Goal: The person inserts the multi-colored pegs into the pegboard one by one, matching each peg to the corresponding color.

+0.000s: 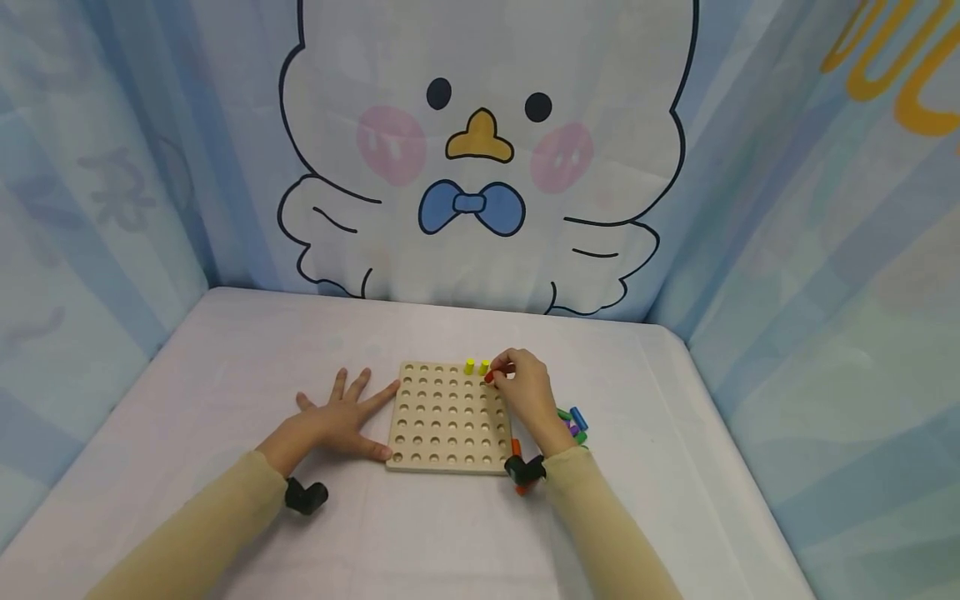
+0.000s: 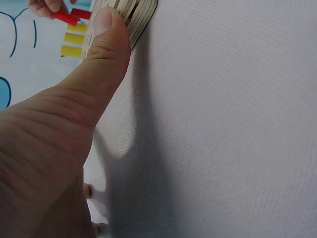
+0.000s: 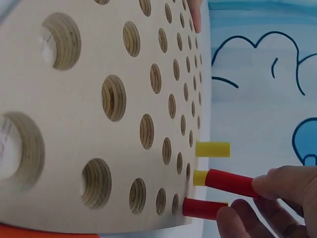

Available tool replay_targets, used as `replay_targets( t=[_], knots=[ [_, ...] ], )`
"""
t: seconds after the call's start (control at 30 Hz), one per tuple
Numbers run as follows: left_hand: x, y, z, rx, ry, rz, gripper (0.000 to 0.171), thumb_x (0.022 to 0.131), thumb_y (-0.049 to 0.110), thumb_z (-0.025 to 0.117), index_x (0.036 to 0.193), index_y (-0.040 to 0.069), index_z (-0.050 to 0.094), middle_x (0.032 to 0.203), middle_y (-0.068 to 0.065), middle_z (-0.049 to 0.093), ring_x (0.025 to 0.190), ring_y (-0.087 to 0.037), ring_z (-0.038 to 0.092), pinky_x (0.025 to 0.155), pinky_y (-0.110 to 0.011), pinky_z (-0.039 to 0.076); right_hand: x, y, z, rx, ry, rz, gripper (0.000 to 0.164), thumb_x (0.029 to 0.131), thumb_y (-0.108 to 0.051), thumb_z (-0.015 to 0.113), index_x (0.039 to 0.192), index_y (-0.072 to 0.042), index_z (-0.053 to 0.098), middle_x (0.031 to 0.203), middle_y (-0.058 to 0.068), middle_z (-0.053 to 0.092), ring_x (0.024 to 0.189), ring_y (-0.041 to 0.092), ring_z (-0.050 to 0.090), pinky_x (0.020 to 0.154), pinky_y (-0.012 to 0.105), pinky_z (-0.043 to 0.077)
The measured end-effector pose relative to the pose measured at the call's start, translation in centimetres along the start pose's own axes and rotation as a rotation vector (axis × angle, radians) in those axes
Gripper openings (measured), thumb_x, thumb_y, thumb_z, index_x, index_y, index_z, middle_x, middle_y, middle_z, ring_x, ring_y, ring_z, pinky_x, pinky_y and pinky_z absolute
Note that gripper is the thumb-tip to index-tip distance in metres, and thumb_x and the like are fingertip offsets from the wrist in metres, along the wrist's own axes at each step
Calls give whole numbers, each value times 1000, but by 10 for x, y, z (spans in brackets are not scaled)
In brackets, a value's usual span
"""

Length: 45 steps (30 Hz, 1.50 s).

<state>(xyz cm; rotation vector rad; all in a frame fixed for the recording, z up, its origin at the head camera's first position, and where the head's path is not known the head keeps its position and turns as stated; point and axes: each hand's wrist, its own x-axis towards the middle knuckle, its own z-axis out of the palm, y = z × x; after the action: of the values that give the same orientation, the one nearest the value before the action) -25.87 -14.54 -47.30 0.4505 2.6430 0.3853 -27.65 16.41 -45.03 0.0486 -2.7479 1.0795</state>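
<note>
A square wooden pegboard with rows of round holes lies on the table. My left hand is spread flat at its left side, with the thumb against the near corner and the index fingertip at the left edge. Above the far right corner, my right hand pinches a red peg by one end, tilted. A second red peg stands in a hole just under those fingers. Yellow pegs stand in the far row, partly covered by the red ones in the right wrist view.
Loose blue, green and purple pegs lie right of the board, partly behind the right wrist. Orange pegs are by the near right corner. A printed curtain rises behind the table, with others at both sides.
</note>
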Motion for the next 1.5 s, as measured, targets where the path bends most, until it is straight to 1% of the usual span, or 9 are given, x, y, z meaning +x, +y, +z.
replay_targets(
  t=[0.13, 0.27, 0.47, 0.77, 1.07, 1.27, 1.5],
  knots=[
    [1, -1, 0, 3, 1, 1, 122, 71, 83, 72, 167, 33, 14, 172, -24, -6, 152, -58, -17, 91, -97, -7, 2, 2, 4, 0, 0, -5, 4, 95, -6, 71, 99, -9, 71, 106, 6, 69, 104, 25, 67, 91, 40, 57],
    [2, -2, 1, 0, -1, 0, 123, 71, 83, 72, 167, 33, 14, 172, -24, -6, 152, -59, -18, 91, -97, -8, 3, 4, 9, 14, -2, 9, 5, 95, -6, 71, 99, -10, 71, 105, 6, 69, 101, 24, 65, 89, 38, 57],
    [2, -1, 2, 3, -6, -4, 123, 71, 84, 71, 167, 34, 14, 173, -23, -7, 152, -57, -18, 92, -96, -8, 4, 3, 11, 4, -3, 13, 6, 95, -6, 71, 98, -11, 71, 101, 6, 69, 95, 23, 62, 86, 37, 56],
    [4, -2, 2, 4, -17, -6, 124, 70, 86, 70, 167, 35, 12, 173, -22, -9, 153, -56, -21, 93, -95, -10, 3, 5, 12, 5, -3, 7, 6, 95, -6, 72, 100, -10, 71, 100, 6, 69, 93, 22, 61, 85, 37, 56],
    [4, -2, 1, 2, -12, -7, 123, 70, 84, 71, 167, 34, 13, 173, -23, -7, 152, -57, -19, 92, -96, -8, 5, 6, 12, -6, -1, 5, 6, 95, -6, 71, 97, -11, 71, 100, 6, 70, 92, 21, 61, 83, 36, 56],
    [3, -1, 1, 5, -12, -14, 123, 71, 83, 72, 167, 34, 14, 173, -23, -7, 153, -57, -18, 93, -96, -8, 4, 4, 13, 6, -1, 15, 7, 95, -5, 71, 97, -12, 72, 99, 6, 69, 92, 22, 60, 82, 36, 55],
    [2, -1, 0, 5, -3, -5, 122, 71, 83, 72, 167, 33, 14, 173, -23, -6, 153, -58, -18, 92, -96, -7, 4, 1, 14, 7, 7, 12, 7, 95, -6, 70, 96, -13, 72, 98, 5, 69, 91, 21, 60, 79, 34, 54]
  ],
)
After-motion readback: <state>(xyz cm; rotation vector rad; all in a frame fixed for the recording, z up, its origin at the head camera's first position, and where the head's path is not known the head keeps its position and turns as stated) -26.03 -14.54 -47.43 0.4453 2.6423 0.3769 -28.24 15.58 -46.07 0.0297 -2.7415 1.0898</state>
